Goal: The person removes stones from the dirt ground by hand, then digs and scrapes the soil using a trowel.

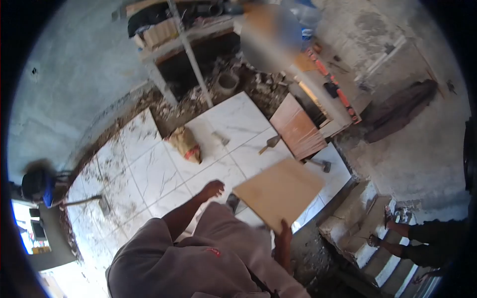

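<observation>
My right hand [284, 232] grips the lower edge of a large square tile [280, 191], whose plain tan face is turned up. The tile is held tilted above the floor in front of my body. Left of the tile's corner is my left hand [213, 189], apart from it and holding nothing, its fingers loosely bent. Beneath both hands spreads a floor of white marbled tiles [156, 171]. A trowel [271, 144] lies on the floor beyond the tile, and a mallet [322, 165] rests near its far right corner.
A crumpled sack [185, 143] lies on the tiles. A long-handled tool [102, 204] is at the left. Rubble [263, 89] borders the floor at the back. A wrapped reddish panel [298, 126] leans beyond the mallet. Another person [417, 241] is at the steps [392, 258] on the right.
</observation>
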Motion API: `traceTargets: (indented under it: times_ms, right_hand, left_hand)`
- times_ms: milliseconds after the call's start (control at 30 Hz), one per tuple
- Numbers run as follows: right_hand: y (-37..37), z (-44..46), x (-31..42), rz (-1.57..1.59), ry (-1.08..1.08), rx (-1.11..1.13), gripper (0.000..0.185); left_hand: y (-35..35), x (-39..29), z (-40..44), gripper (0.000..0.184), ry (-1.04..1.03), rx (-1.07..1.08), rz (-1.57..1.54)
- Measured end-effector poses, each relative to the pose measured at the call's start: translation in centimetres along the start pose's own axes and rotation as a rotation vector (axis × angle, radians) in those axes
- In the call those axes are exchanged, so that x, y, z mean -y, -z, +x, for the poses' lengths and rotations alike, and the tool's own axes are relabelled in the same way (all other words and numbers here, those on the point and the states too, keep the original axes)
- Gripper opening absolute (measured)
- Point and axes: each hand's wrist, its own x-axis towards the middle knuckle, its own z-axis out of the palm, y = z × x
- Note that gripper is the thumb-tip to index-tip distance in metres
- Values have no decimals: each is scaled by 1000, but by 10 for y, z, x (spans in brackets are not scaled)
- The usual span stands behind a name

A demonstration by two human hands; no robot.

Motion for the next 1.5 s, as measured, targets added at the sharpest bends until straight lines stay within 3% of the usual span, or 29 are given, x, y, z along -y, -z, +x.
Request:
traceTargets:
  times_ms: [67,133,267,400,433,500,733,933,1000,1133,1300,1500]
  right_hand:
    - [-61,8,57,45,-20,61,45]
    - [-88,34,76,-186,39,74,44]
    - [-160,57,135,-238,89,201,44]
    - [-215,94,171,-351,157,229,39]
    - [-224,108,177,-363,203,249,39]
    - [-259,122,202,-376,239,251,39]
    - [-396,252,278,-448,362,325,40]
    - [-533,379,361,-440,567,351,43]
    - [-571,445,383,-470,540,282,42]
    - [-658,503,459,-464,744,197,40]
    - [-748,665,540,-746,766,-30,41]
    - [-795,654,581,-1056,811,-187,42]
  left_hand:
    - [18,-33,-26,28,47,-205,0]
    - [34,-40,-51,30,37,-389,-87]
    - [67,29,-82,32,58,-633,-399]
    - [68,95,-112,36,72,-761,-540]
    - [67,91,-112,38,236,-838,-598]
    - [65,89,-118,37,259,-865,-622]
    - [81,58,-90,43,163,-1107,-712]
    - [114,-62,-74,39,176,-1117,-563]
    - [128,-70,-66,38,132,-1144,-605]
    - [139,-86,-59,38,139,-1194,-622]
    - [123,-87,-66,33,224,-1242,-608]
    - [113,-73,-77,33,334,-1209,-646]
